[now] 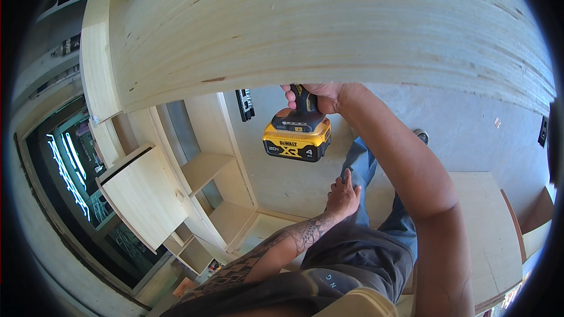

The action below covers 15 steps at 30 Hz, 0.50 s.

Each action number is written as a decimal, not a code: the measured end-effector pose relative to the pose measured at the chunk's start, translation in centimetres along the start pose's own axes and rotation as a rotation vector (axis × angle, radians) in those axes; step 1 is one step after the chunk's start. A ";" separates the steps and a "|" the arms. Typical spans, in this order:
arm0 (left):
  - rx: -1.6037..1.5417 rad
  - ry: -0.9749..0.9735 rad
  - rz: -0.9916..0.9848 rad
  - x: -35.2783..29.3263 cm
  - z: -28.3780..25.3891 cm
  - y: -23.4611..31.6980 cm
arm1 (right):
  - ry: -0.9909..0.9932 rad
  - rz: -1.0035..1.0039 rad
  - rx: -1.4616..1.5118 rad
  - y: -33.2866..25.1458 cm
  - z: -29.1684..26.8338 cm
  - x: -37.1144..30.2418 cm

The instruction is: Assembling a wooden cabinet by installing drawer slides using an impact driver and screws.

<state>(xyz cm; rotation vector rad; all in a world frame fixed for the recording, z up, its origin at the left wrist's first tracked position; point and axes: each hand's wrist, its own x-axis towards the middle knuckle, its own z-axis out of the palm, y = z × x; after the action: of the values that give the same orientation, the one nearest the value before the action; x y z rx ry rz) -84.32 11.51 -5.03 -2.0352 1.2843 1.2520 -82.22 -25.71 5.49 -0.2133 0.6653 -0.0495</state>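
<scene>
A cordless power drill with a yellow and black battery pack (296,144) hangs below the edge of a broad pale plywood panel (329,29). My right hand (323,95) is wrapped round its black handle from the right. The drill's upper body and front end are hidden behind the panel, and so are parts of that hand's fingers. My left hand (343,196) is lower down, against the leg of my blue jeans (359,167). Its index finger is stretched out, it holds nothing, and it is well apart from the drill.
To the left stands a pale wooden cabinet frame with shelves (208,170) and a door panel (144,196). A window (73,164) with bright reflections is beyond it. Another plywood piece (484,223) is at the right. Black slotted pieces (245,104) are seen against the grey floor (270,191).
</scene>
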 end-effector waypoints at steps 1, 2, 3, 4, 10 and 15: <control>0.008 0.006 -0.005 0.0 0.2 -0.2 | 0.018 -0.006 0.000 -0.1 0.2 0.2; 0.016 0.012 -0.010 0.1 0.5 -0.5 | 0.036 -0.012 0.001 -0.1 0.4 0.3; 0.014 0.010 -0.008 0.1 0.2 -0.1 | 0.040 -0.011 0.000 -0.1 0.2 0.4; -0.018 -0.027 -0.023 0.1 -0.2 0.1 | 0.045 -0.016 0.023 -0.1 0.0 0.5; -0.056 -0.039 -0.071 -0.1 0.0 -0.3 | 0.060 -0.161 0.016 0.3 0.1 1.1; -0.047 -0.040 -0.088 -0.3 0.5 0.0 | 0.092 -0.289 -0.043 1.4 -0.7 -0.3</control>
<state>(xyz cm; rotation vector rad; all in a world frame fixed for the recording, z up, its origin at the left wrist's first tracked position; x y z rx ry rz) -84.59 11.99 -5.05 -2.0645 1.1445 1.2869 -82.90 -24.43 4.88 -0.3489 0.7233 -0.3245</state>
